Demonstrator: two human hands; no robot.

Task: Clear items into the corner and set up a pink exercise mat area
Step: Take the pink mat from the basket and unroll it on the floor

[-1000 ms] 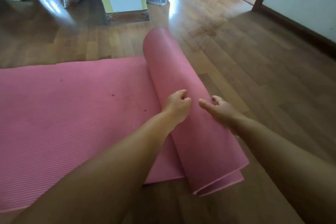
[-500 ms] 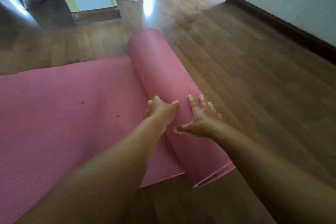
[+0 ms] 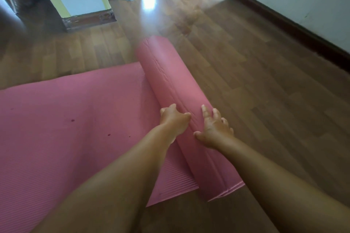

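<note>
Pink ribbed foam exercise mat (image 3: pixel 75 128) lies part unrolled; on its rolled end, left hand (image 3: pixel 175 119) curls gripping, right hand (image 3: pixel 214 128) presses splayed flat, probably to push it open

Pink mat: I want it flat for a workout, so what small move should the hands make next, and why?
Probably push the roll a little to the right over the bare floor. Part of the mat lies flat, the rest is coiled, and the right hand presses on top with spread fingers while the left hand curls over its left side.
</note>
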